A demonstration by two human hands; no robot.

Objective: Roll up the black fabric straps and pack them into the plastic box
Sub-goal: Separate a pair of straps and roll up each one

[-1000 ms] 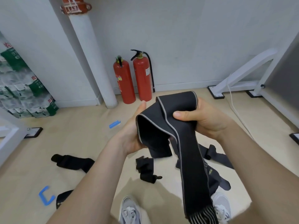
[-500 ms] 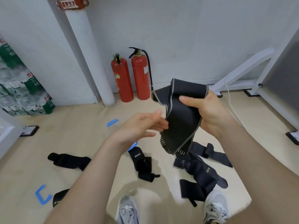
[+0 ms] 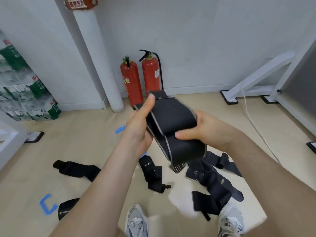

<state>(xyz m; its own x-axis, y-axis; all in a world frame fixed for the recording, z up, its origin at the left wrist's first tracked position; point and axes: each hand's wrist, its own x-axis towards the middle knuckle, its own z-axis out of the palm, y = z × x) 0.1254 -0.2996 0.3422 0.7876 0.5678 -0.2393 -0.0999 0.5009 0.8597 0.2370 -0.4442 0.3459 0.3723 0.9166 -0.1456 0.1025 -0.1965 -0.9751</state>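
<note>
1. the black strap (image 3: pixel 172 120) is in the air at the centre of the view, partly wound into a loose roll. its fringed tail hangs toward 6 o'clock.
2. the left hand (image 3: pixel 138 129) grips the roll at its 9 o'clock side, with the thumb stretched up on the top flap. the right hand (image 3: pixel 205 132) holds the 3 o'clock side, with the thumb laid over the front.
3. the layers look slack and not aligned. if one thumb slips during a turn, i think the roll can spring open.
4. crooked winding would give a cone shape, which may pack badly.
5. other straps (image 3: pixel 152 173) lie unrolled on the floor (image 3: pixel 85 142) from 8 to 5 o'clock, close to the shoes (image 3: pixel 136 221). a step could catch them.
6. the plastic box is not in view. the fingers of both hands are behind the fabric, and the number of turns cannot be told. the left arm cuts off one strap at 7 o'clock.
</note>
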